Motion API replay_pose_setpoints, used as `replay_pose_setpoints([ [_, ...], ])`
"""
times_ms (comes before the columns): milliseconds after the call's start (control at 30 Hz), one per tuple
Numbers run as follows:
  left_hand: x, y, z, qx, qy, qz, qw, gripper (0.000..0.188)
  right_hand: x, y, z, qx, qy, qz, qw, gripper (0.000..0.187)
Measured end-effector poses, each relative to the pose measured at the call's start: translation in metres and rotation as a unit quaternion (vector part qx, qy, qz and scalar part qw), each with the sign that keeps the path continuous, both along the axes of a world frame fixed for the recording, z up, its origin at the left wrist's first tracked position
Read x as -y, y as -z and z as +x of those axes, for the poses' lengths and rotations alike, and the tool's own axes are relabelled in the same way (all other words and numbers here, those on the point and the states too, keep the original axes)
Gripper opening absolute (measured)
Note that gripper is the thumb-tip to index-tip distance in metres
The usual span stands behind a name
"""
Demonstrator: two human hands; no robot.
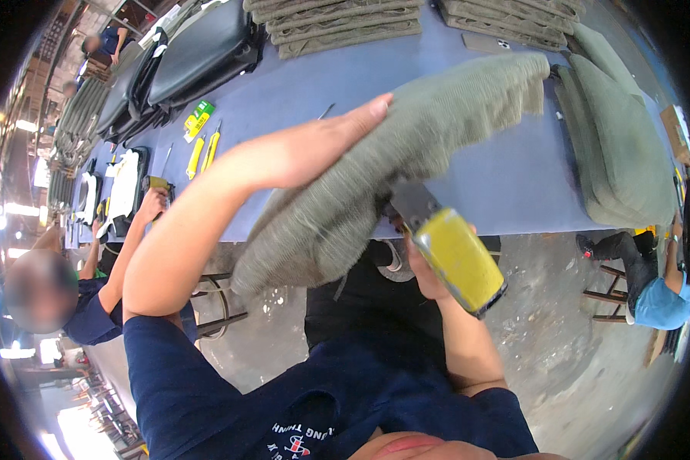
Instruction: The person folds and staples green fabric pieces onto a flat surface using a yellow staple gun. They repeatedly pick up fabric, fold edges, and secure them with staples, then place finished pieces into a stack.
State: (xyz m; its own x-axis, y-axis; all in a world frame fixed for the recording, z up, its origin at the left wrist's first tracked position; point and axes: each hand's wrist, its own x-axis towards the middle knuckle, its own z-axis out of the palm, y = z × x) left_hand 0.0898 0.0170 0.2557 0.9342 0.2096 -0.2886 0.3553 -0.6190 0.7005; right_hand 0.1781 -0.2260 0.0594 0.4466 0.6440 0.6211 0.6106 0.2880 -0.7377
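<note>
A grey-green fabric-covered seat cushion [337, 203] is tilted up over the near edge of the table, its loose, gathered cloth edge facing me. My left hand [333, 142] grips its upper side; the thumb lies along the cloth and the other fingers are hidden. My right hand [428, 268] is closed round the handle of a yellow and black staple gun [461, 257]. The gun's black nose touches or nearly touches the cushion's underside; the exact contact is hidden.
Stacked fabric pieces [345, 23] lie at the far side of the blue table [514, 199]. Grey-green cushions [621, 146] stand at right, black cushions [203, 57] at far left. Yellow cutters [203, 153] lie left of my arm. A co-worker's hand [153, 203] is at left; another person [659, 295] sits right.
</note>
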Motion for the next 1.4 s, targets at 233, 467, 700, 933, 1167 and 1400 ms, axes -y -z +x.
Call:
replay_pose_setpoints([
  [233,-0.009,-0.092,-0.028,0.019,-0.076,0.153,0.985,0.068,-0.079,-0.085,0.010,0.010,-0.011,0.024,1.000,0.021],
  [467,-0.036,-0.095,-0.030,0.062,-0.063,0.307,0.948,0.062,-0.126,-0.118,0.003,-0.056,-0.028,0.019,0.998,0.019],
  [700,-0.057,-0.080,-0.030,0.187,-0.024,0.284,0.940,0.061,-0.118,-0.127,-0.006,-0.291,-0.092,0.126,0.944,0.023],
  [933,-0.068,-0.084,-0.036,0.046,-0.272,-0.158,0.948,0.066,-0.132,-0.117,0.000,-0.062,-0.018,0.093,0.994,0.016],
  [1167,-0.073,-0.085,-0.041,0.110,-0.072,0.300,0.945,0.062,-0.154,-0.122,-0.002,-0.114,-0.020,0.083,0.990,0.007],
  [1400,-0.048,-0.093,-0.041,0.071,-0.058,0.360,0.929,0.054,-0.129,-0.156,-0.002,-0.287,-0.087,0.016,0.954,0.025],
])
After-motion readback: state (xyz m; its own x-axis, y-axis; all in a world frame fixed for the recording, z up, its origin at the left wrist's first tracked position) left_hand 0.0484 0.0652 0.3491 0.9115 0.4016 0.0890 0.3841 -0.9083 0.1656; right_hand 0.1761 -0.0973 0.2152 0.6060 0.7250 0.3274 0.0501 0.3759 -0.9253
